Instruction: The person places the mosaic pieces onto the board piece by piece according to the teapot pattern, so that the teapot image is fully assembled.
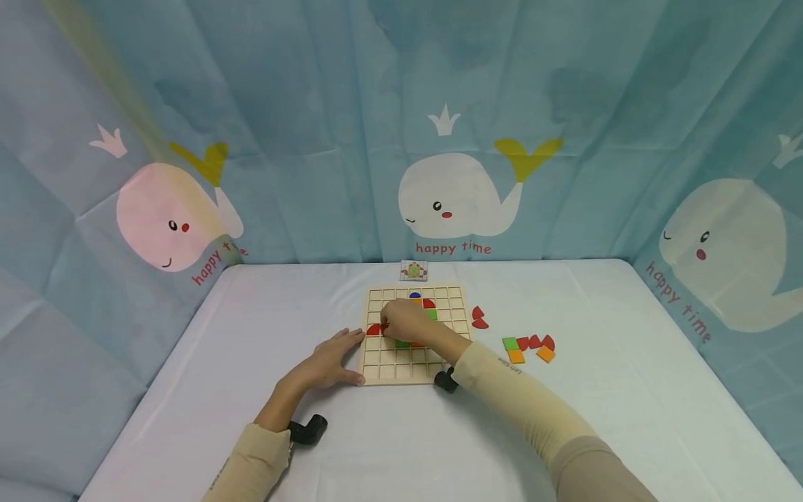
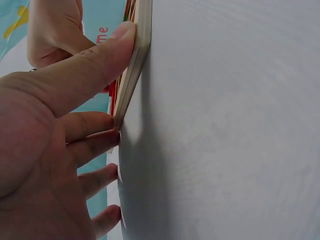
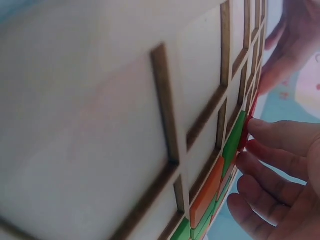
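A wooden grid board (image 1: 392,381) lies on the table with red, green, orange and blue tiles in several of its squares. My left hand (image 1: 326,359) rests at the board's left edge, its fingers spread; the thumb (image 2: 122,37) touches the rim. Over the middle of the board, my right hand (image 1: 410,322) pinches a red tile (image 3: 245,134) between thumb and forefinger, beside a green tile (image 3: 233,141). Left of those fingertips sits a red quarter-circle tile (image 1: 373,330) in the grid. The right hand hides part of the pattern in the head view.
Two red quarter-circle tiles (image 1: 479,322) lie just right of the board. Farther right are loose tiles: a green square (image 1: 510,344), orange squares (image 1: 516,356) and several red ones. A small picture card (image 1: 414,270) lies behind the board, near the curtain (image 1: 326,209).
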The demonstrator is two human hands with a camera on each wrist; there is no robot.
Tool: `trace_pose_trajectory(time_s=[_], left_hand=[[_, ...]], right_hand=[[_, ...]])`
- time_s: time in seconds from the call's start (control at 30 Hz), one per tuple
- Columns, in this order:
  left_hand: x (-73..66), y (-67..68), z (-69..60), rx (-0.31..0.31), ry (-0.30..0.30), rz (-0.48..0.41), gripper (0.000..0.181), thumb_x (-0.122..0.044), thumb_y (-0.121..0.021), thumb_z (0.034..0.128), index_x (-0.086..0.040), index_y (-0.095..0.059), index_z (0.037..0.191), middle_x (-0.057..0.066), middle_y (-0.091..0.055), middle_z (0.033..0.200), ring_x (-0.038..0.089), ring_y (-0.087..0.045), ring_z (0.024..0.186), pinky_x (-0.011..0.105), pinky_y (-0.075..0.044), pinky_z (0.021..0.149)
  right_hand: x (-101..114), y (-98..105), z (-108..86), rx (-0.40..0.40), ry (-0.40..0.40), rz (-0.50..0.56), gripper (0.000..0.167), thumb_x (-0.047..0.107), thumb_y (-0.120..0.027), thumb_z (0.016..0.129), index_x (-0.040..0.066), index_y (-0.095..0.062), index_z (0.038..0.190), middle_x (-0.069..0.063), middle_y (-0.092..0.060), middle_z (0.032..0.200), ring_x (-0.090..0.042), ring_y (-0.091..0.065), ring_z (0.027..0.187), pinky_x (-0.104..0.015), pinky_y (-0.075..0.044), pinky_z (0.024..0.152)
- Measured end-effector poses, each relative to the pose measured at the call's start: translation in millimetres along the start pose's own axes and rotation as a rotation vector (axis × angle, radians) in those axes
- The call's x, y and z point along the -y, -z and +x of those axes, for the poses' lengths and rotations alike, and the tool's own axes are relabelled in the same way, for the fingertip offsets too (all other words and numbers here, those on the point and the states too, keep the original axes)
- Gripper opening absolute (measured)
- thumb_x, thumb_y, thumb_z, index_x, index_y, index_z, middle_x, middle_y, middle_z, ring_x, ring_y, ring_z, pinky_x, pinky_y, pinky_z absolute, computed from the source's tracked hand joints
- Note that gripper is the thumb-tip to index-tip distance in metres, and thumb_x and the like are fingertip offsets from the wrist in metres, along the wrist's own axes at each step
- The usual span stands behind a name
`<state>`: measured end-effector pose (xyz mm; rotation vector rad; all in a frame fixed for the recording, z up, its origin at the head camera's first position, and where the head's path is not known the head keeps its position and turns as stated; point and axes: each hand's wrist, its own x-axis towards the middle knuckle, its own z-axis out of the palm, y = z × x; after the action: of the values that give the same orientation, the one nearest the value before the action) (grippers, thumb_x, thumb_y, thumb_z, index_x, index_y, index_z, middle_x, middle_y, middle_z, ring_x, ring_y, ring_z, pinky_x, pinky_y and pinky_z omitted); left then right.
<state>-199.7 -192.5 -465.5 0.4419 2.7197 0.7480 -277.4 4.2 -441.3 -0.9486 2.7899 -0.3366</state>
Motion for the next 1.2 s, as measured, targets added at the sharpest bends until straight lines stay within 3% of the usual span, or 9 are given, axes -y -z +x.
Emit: trace_pose_trajectory(time_s=[0.23, 0.5, 0.83, 1.0, 1.2], left_hand=[[-0.6, 0.5, -0.2, 0.003, -0.001, -0.007, 0.092, -0.033, -0.082, 0.0749, -0.005, -0.036, 0.150, 0.012, -0.032, 0.159, 0.039, -0.018, 0.150, 0.066, -0.017, 0.116], [-1.0, 3.5, 0.0, -0.002, -0.005, -0.008, 0.092, -0.033, -0.083, 0.0747, -0.005, -0.037, 0.150, 0.012, -0.032, 0.159, 0.039, -0.018, 0.150, 0.066, -0.018, 0.115], [-0.6, 4.3, 0.2, -0.001, -0.001, -0.010, 0.092, -0.031, -0.083, 0.0753, -0.005, -0.036, 0.150, 0.014, -0.032, 0.159, 0.040, -0.018, 0.149, 0.066, -0.018, 0.115], [-0.1, 2.3, -0.1, 0.002, 0.002, -0.015, 0.092, -0.032, -0.082, 0.0753, -0.005, -0.036, 0.150, 0.013, -0.032, 0.159, 0.039, -0.018, 0.150, 0.065, -0.017, 0.116], [-1.7, 0.2, -0.9, 0.006, 0.004, -0.005, 0.092, -0.033, -0.083, 0.0745, -0.005, -0.037, 0.150, 0.012, -0.033, 0.158, 0.039, -0.018, 0.150, 0.066, -0.018, 0.116]], right_hand=[[1.6, -2.6, 4.1, 0.005, -0.036, -0.010, 0.007, 0.015, -0.069, 0.087, 0.009, -0.072, 0.085, -0.001, -0.068, 0.083, -0.013, -0.055, 0.073, -0.025, -0.050, 0.065], [5.5, -2.4, 6.3, -0.035, -0.081, -0.052, 0.013, 0.012, -0.066, 0.086, 0.011, -0.063, 0.074, 0.001, -0.059, 0.071, -0.012, -0.047, 0.064, -0.023, -0.039, 0.052], [9.5, 1.4, 5.8, -0.042, -0.078, -0.088, 0.018, 0.015, -0.065, 0.088, 0.011, -0.061, 0.071, 0.001, -0.056, 0.069, -0.012, -0.044, 0.064, -0.023, -0.037, 0.052], [7.0, 3.9, 2.0, -0.025, -0.062, -0.026, 0.020, 0.017, -0.066, 0.088, 0.010, -0.065, 0.070, 0.001, -0.058, 0.068, -0.011, -0.043, 0.061, -0.022, -0.036, 0.053], [-5.4, 6.9, -8.0, -0.038, -0.020, 0.070, 0.018, 0.020, -0.064, 0.093, 0.008, -0.073, 0.082, -0.003, -0.070, 0.080, -0.010, -0.054, 0.063, -0.022, -0.045, 0.055]])
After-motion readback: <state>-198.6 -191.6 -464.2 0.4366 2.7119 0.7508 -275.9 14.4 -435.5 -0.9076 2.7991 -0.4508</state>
